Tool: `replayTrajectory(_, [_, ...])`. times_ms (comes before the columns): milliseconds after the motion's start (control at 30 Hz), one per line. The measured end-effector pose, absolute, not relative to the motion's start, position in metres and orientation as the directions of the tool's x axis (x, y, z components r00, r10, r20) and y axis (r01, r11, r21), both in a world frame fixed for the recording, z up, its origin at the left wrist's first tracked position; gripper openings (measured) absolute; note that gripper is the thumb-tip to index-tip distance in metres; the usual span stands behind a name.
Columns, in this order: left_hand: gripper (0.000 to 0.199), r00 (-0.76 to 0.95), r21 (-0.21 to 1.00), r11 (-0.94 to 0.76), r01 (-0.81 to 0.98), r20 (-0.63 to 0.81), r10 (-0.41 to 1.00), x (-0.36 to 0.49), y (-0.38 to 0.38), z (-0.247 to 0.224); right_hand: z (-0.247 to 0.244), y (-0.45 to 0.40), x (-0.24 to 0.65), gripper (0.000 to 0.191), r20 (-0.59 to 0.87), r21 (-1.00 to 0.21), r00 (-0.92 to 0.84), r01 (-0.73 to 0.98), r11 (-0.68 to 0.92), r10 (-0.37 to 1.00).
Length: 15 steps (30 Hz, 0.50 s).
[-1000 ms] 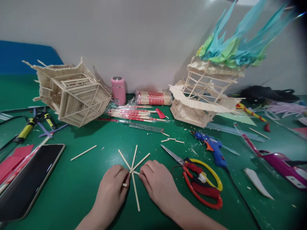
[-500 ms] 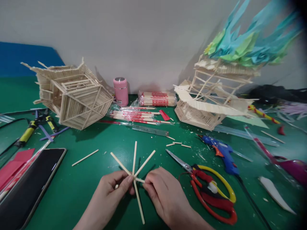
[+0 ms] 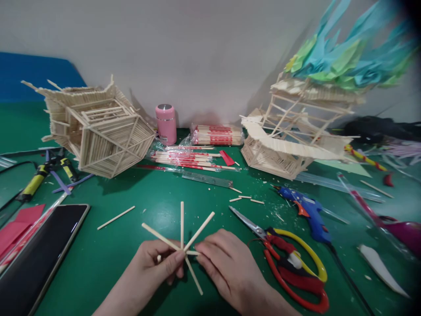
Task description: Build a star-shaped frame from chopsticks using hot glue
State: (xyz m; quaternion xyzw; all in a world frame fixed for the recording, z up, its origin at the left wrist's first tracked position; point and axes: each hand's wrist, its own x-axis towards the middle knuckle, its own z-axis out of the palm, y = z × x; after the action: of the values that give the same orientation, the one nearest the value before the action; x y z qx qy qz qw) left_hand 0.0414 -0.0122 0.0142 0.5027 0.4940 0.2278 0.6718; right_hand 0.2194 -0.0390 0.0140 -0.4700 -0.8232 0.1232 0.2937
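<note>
A star of thin wooden sticks is held between my two hands, its sticks meeting at one middle point. My left hand pinches it close to that middle between thumb and fingers. My right hand is closed on the end of the stick that points right. One stick stands up, others slant to the upper left, upper right and lower right. Scissors with red and yellow handles lie beside my right hand. A single loose stick lies to the left on the green table.
Behind stand a stick-built model at left and another model with blue-green paper at right. Between them are a pink flask and packed sticks. A blue glue gun lies right, a phone left.
The stick star has tilted and turned slightly in my hands: its upper-left stick leans lower and the lower stick has swung right. Both hands keep their grip.
</note>
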Motion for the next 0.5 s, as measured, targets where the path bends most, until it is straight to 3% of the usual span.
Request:
replayTrajectory(233, [0.028,0.296,0.932,0.19,0.308,-0.284,0.912,0.047,-0.02,0.011,0.014,-0.038,0.211,0.029,0.314,-0.494,-0.392,0.71,0.501,0.865])
replayTrajectory(500, [0.03,0.299,0.892,0.028,0.45,-0.18,0.937,0.047,-0.022,0.012,0.025,-0.035,0.206,0.024,0.029,-0.701,-0.421,0.638,0.319,0.907])
